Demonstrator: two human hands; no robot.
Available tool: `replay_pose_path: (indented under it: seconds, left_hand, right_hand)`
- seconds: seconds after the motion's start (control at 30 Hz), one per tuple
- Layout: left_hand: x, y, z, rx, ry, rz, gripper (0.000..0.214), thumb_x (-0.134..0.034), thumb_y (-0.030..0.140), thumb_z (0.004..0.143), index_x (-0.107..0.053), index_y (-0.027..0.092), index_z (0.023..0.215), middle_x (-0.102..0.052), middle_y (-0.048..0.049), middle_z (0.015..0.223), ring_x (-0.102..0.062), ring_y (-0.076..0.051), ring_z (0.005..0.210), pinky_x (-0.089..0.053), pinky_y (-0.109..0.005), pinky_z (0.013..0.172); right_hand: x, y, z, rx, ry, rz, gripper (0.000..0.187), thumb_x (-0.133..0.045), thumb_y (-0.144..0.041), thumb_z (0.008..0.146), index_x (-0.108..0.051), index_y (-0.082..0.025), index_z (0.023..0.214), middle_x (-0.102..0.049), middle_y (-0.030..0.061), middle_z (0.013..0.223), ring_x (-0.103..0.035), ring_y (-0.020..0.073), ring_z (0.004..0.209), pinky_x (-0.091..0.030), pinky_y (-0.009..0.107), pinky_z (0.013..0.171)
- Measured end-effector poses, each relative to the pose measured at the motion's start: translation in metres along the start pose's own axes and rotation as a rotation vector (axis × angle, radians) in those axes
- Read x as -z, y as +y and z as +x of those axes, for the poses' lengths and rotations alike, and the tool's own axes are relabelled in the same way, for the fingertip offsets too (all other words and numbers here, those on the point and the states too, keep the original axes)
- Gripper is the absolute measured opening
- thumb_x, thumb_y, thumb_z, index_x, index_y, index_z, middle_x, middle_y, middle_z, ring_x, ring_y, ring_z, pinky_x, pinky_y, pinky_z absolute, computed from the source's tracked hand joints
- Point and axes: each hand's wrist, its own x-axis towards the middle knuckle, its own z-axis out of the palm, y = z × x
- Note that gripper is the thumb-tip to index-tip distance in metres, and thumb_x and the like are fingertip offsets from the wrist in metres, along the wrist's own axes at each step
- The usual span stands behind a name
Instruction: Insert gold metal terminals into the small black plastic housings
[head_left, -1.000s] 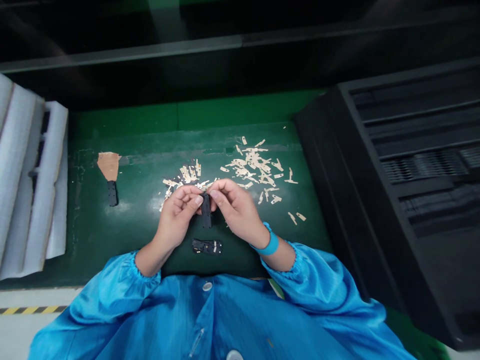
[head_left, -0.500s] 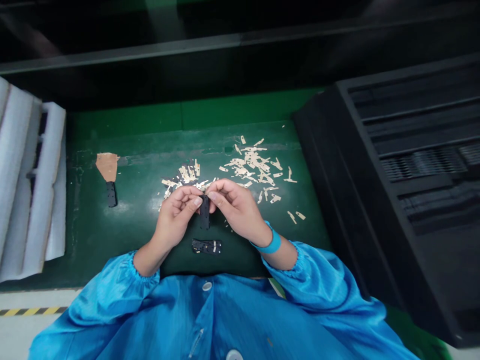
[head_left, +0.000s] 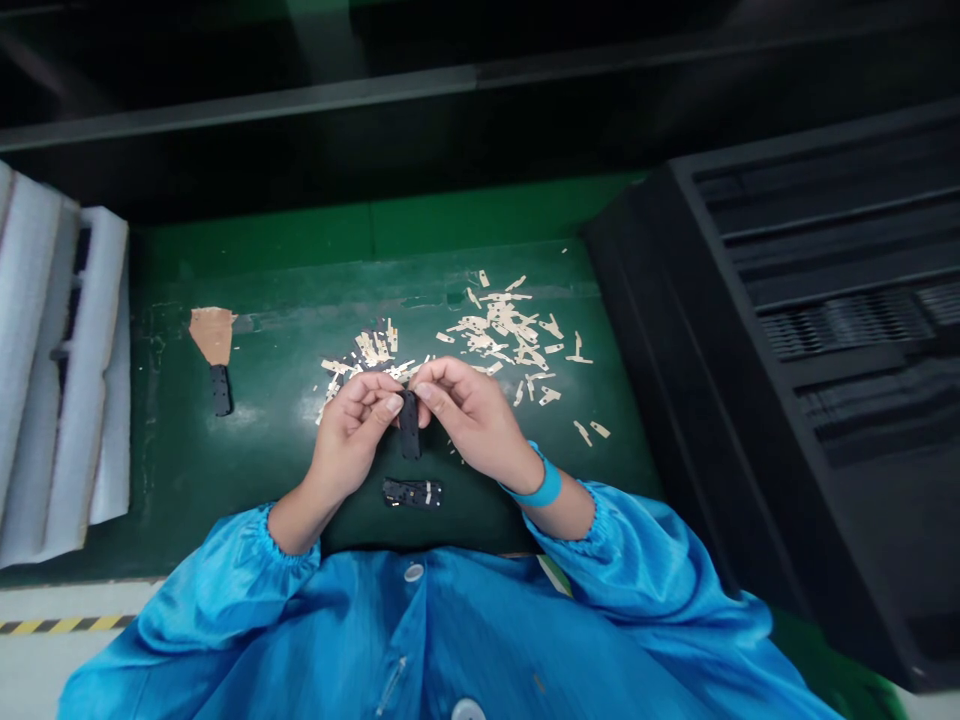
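Between my two hands is a slim black plastic piece point(head_left: 409, 430), held upright by its top end. My left hand point(head_left: 352, 425) pinches it from the left with thumb and fingers. From the right, my right hand point(head_left: 469, 410) is closed at the same top end, its fingertips pressed together there. Whatever small part may sit between the fingertips is too small to make out. Just below, nearer my body, another black piece point(head_left: 412, 493) with small pale bits on it lies flat. Beyond my hands lies a pile of small pale and dark strips point(head_left: 375, 345).
A larger scatter of pale flat pieces point(head_left: 506, 325) spreads over the green tabletop point(head_left: 277, 300). At left lies a scraper-like tool point(head_left: 214, 340) with a brown blade and black handle. White foam sheets point(head_left: 45, 370) stand at the left edge; a black slotted crate point(head_left: 750, 380) is at right.
My hands keep the same grip on the black piece, with hardly any movement. The whole view has shifted very slightly.
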Motion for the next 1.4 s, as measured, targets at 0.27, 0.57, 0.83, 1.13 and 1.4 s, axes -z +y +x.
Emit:
replay_pose_path:
  seconds: [0.27, 0.57, 0.83, 1.13, 1.4]
  left_hand:
    - [0.001, 0.004, 0.001, -0.003, -0.034, 0.043, 0.018, -0.075, 0.037, 0.092, -0.070, 0.020, 0.099, -0.068, -0.0005, 0.083, -0.061, -0.012, 0.071, -0.050, -0.022, 0.068]
    - [0.003, 0.008, 0.002, -0.044, -0.060, 0.105, 0.018, -0.073, 0.036, 0.094, -0.070, 0.020, 0.099, -0.070, -0.0012, 0.082, -0.065, -0.013, 0.072, -0.052, -0.023, 0.068]
    - [0.003, 0.013, 0.004, -0.092, -0.065, 0.190, 0.017, -0.072, 0.037, 0.094, -0.071, 0.020, 0.096, -0.070, -0.0011, 0.079, -0.064, -0.013, 0.069, -0.051, -0.023, 0.065]
    - [0.004, 0.012, 0.006, -0.129, -0.116, 0.180, 0.024, -0.075, 0.037, 0.092, -0.068, 0.022, 0.109, -0.068, 0.0003, 0.079, -0.062, -0.012, 0.068, -0.049, -0.022, 0.063]
    - [0.008, 0.011, 0.006, -0.171, -0.072, 0.291, 0.028, -0.073, 0.039, 0.092, -0.077, 0.024, 0.115, -0.076, -0.0051, 0.094, -0.070, -0.019, 0.081, -0.056, -0.030, 0.077]
  right_hand:
    - [0.002, 0.000, -0.001, -0.005, -0.016, -0.025, 0.031, -0.059, -0.052, 0.099, -0.060, -0.022, 0.095, -0.064, -0.0039, 0.067, -0.058, 0.0122, 0.061, -0.045, 0.028, 0.062]
    - [0.003, 0.000, 0.001, -0.012, -0.036, -0.014, 0.032, -0.061, -0.053, 0.098, -0.061, -0.022, 0.094, -0.065, -0.0032, 0.070, -0.062, 0.0129, 0.066, -0.047, 0.027, 0.065]
    - [0.006, -0.003, 0.001, -0.025, -0.069, 0.035, 0.030, -0.064, -0.051, 0.096, -0.062, -0.021, 0.094, -0.064, -0.0023, 0.073, -0.064, 0.0129, 0.069, -0.050, 0.028, 0.068]
    - [0.003, 0.006, 0.006, -0.135, -0.096, 0.425, 0.049, -0.082, -0.048, 0.082, -0.044, -0.026, 0.102, -0.064, -0.0081, 0.080, -0.061, 0.0086, 0.062, -0.049, 0.023, 0.062]
    - [0.000, 0.008, 0.005, -0.036, 0.081, 0.269, 0.037, -0.064, -0.057, 0.094, -0.047, -0.024, 0.092, -0.061, -0.0052, 0.078, -0.058, 0.0101, 0.063, -0.050, 0.026, 0.065]
